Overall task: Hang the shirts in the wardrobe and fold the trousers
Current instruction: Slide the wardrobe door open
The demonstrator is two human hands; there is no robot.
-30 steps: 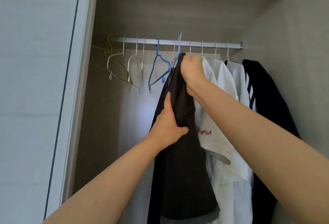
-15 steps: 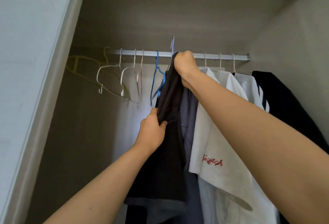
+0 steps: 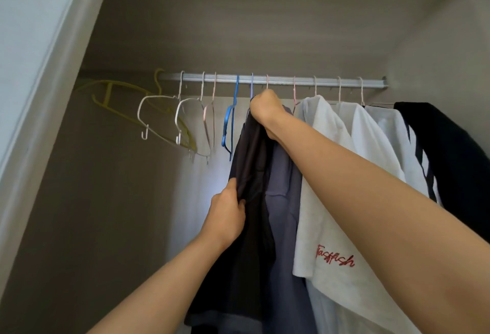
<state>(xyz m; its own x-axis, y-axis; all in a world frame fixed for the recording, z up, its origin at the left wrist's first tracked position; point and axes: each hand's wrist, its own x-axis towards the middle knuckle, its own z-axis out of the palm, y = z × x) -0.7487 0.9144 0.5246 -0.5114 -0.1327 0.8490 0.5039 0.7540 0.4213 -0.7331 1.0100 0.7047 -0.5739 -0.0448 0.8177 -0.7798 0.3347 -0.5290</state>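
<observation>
A dark grey shirt (image 3: 252, 158) hangs from a lilac hanger hook (image 3: 252, 85) over the metal rail (image 3: 278, 80) of the wardrobe. My right hand (image 3: 266, 109) grips the shirt's top at the hanger neck, just under the rail. My left hand (image 3: 228, 214) pinches the shirt's left edge lower down. Behind it hangs a slate-blue shirt (image 3: 283, 187). To the right hang a white shirt with red lettering (image 3: 326, 201), two more white shirts (image 3: 371, 142) and a black garment (image 3: 450, 161).
Several empty hangers hang on the rail's left part: a yellow one (image 3: 114, 89), two white ones (image 3: 159, 118), a pink one (image 3: 209, 121) and a blue one (image 3: 229, 121). The wardrobe door frame (image 3: 39, 95) stands at left, the side wall (image 3: 437, 55) at right.
The lilac hook now sits over the rail, where before it stood above it. My left hand slid from flat on the shirt's front to pinching its left edge. The view tilted up.
</observation>
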